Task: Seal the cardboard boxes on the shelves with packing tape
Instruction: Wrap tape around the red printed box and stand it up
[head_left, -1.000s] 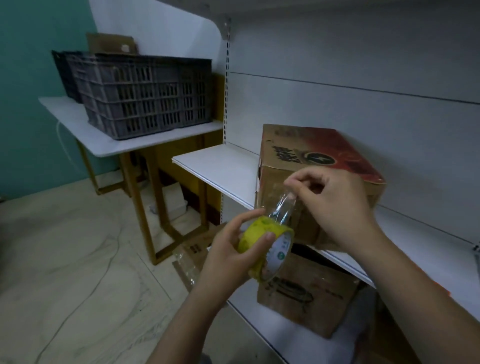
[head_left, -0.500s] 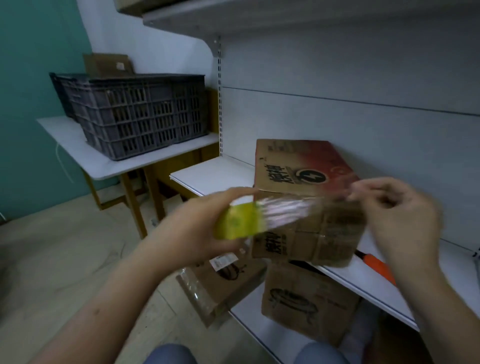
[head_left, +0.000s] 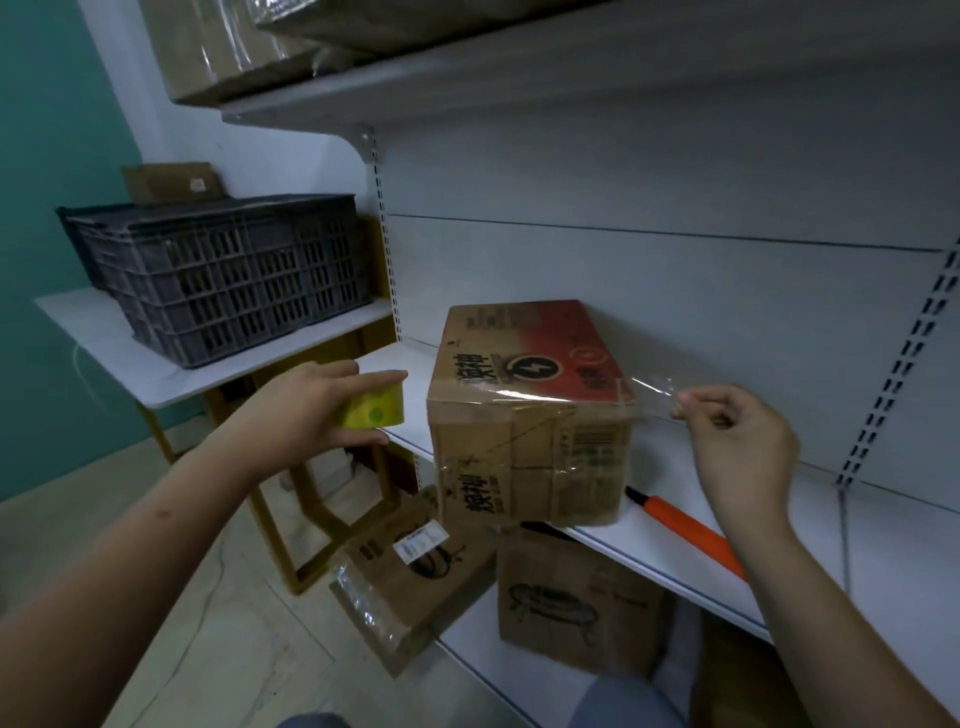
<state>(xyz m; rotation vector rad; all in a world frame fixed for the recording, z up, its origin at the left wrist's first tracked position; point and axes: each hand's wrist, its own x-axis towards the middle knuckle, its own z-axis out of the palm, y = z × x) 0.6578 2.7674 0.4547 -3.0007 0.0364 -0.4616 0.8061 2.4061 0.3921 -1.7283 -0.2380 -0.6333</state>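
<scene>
Left hand (head_left: 311, 410) grips the tape roll (head_left: 375, 412) — fingers curled round it, thumb under, index laid along the top. Roll sits off the box's left edge, so the strip feeds level w/ the top front edge. Right hand (head_left: 737, 441) is off the box's right edge, thumb + index fingers (head_left: 681, 405) pinching the free tape end; other fingers loosely curled. The clear tape strip (head_left: 545, 397) runs between both sets of fingers, pulled taut across the cardboard box (head_left: 530, 415) at its top front corner. I read that as lining the strip up before pressing it down; can't tell if it's stuck yet.

Box sits on the middle shelf (head_left: 883, 545), front hanging a bit past the lip, between my two hands. Orange-handled tool (head_left: 680, 525) lies on the shelf below the right fingers, just beside the box. Two more boxes on the lower shelf, under the roll-side fingers and the box.

Vs 0.5 s ago: hands are further apart, strip is longer, and it's now over the box edge rather than held in front of it. 1 s ago the right fingers were only peeling the end off the roll — hands nearly touching. View has tilted up too; upper shelf w/ wrapped boxes now shows.
</scene>
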